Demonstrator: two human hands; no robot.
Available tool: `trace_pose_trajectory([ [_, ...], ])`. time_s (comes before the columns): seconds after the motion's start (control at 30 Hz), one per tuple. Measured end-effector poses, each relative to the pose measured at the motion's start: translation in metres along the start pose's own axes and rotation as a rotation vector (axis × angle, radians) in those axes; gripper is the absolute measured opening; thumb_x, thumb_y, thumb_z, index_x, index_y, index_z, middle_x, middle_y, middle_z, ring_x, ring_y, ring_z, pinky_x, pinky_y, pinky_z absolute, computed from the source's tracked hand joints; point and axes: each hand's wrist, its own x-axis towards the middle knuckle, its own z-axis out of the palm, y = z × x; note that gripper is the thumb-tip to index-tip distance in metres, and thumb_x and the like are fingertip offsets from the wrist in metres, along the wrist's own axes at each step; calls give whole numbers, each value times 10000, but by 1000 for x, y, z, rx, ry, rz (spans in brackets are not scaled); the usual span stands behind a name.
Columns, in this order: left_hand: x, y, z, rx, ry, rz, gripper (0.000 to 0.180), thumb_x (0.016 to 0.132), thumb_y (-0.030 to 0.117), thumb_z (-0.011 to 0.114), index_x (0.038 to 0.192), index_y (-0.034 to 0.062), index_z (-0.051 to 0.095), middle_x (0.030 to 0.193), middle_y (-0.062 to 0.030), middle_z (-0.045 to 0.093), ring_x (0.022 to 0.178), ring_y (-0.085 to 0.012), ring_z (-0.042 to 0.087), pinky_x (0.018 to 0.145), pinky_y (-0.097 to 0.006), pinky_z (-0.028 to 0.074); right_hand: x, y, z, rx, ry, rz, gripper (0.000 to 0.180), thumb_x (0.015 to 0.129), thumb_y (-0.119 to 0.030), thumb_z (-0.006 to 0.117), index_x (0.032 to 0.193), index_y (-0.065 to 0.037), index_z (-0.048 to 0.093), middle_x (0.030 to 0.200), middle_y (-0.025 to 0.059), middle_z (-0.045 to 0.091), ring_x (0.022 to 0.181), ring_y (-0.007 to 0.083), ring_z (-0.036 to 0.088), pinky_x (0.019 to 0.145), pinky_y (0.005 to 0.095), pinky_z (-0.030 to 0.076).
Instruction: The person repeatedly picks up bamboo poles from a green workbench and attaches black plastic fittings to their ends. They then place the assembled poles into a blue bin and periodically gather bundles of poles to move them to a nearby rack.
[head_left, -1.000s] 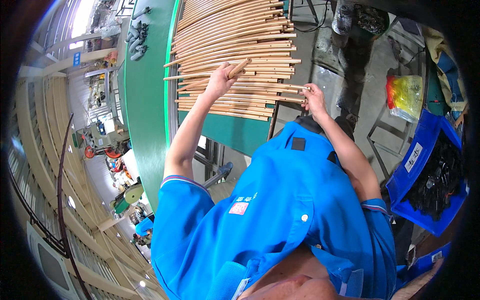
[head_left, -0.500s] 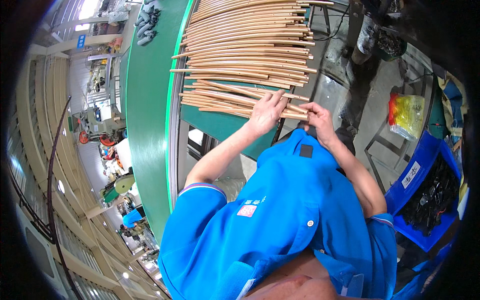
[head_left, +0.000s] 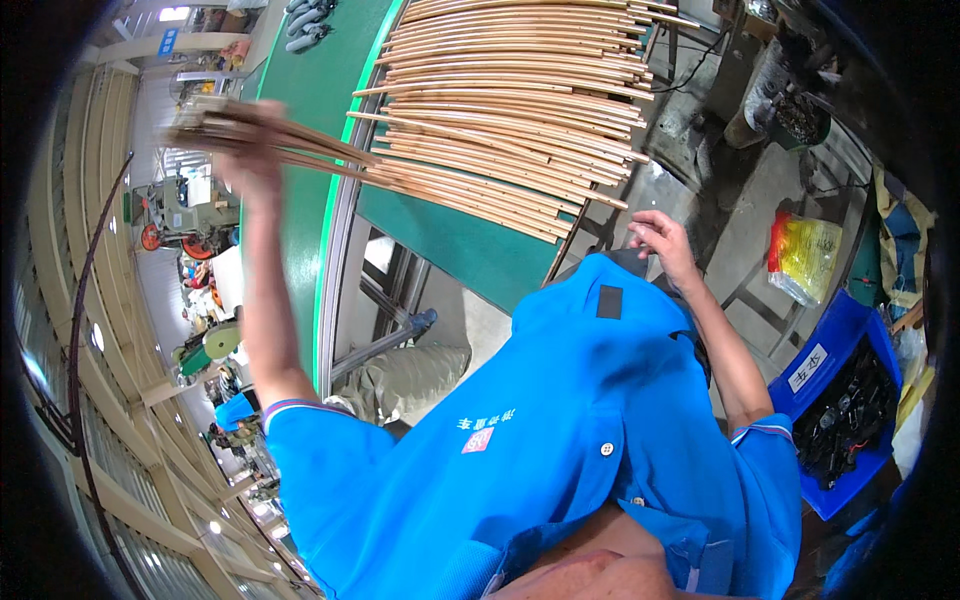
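My left hand [head_left: 252, 155], smeared by motion, is raised at the left and wrapped round a small bundle of rods [head_left: 325, 150]. The bundle slants over the green belt, its right end just above the other rods. Many more slim copper-tan rods [head_left: 510, 115] lie side by side in a wide layer, some with small dark dots near their right ends. My right hand [head_left: 662, 245] is off the rods' right ends, near my waist; its fingers are loosely bent and apart, with nothing seen in them.
A long green belt [head_left: 300, 215] with a bright green edge runs along the left, several grey grips [head_left: 308, 25] on its far part. At the right are a blue bin [head_left: 835, 400] of black parts and a yellow-red plastic bag [head_left: 803, 255]. Machine parts [head_left: 770, 95] stand at the back right.
My left hand has swung left and up from the near rods, with a bundle in it. My right hand has come away from the rod ends, slightly right and down.
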Motion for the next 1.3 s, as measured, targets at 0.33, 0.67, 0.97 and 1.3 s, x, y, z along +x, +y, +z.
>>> trace_pose_trajectory([
  [0.33,181,-301,-140,-706,346,-806,175,951,198,490,971,55,588,898,-101,615,841,-290,605,792,-446,522,13,61,-15,-95,252,197,219,876,-123,591,1021,39,614,789,65,631,622,109,613,468,231,468],
  [0.67,39,-398,189,-1083,535,-1580,218,996,244,397,1026,99,557,1034,-45,593,995,-172,536,978,-318,411,2,30,-21,-144,457,200,216,878,-151,606,1033,0,607,833,44,634,674,86,600,504,227,465],
  [0.97,1,-398,212,-925,186,-1660,496,865,275,608,1281,54,453,1340,-173,458,1194,-341,446,957,-568,397,80,12,10,-89,338,224,380,958,-342,495,1176,-37,554,1103,44,626,894,124,608,743,269,442],
  [1.3,-250,-126,230,412,-364,3,680,848,177,629,1437,48,317,1493,-199,279,1390,-395,222,1133,-503,170,109,41,12,144,352,215,385,914,-311,565,969,63,633,944,136,680,793,193,656,731,330,509],
])
